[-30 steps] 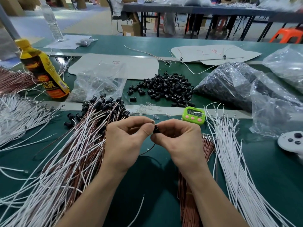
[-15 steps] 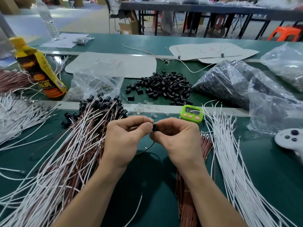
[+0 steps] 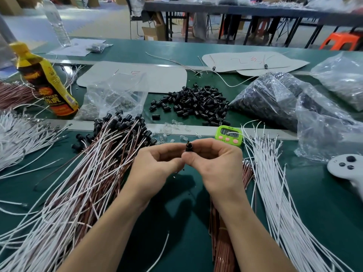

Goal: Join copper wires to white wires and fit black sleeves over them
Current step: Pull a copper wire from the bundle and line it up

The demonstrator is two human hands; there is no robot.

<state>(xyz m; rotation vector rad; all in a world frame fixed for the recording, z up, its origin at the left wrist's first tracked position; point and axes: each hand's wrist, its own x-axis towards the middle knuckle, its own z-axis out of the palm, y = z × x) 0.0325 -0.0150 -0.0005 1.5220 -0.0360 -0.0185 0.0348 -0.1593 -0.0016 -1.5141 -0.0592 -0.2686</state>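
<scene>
Just turned the sleeve (image 3: 189, 147) up. Lay sideways between the thumbs a second ago, now stands near upright, long axis vertical, some small tip poking out the top. Looks like seating the joint inside, so probably nearly done with this piece. Pinched from both sides, left hand (image 3: 155, 165) and right hand (image 3: 218, 163) curled tight on it, held above the bench (image 3: 314, 203), just in front of the timer (image 3: 228, 134).

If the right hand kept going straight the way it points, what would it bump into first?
Probably the tiny clear bits on the grey strip, then the pile of black sleeves. The right hand, pinching a sleeve, seems raised, so it might pass over them.
</scene>
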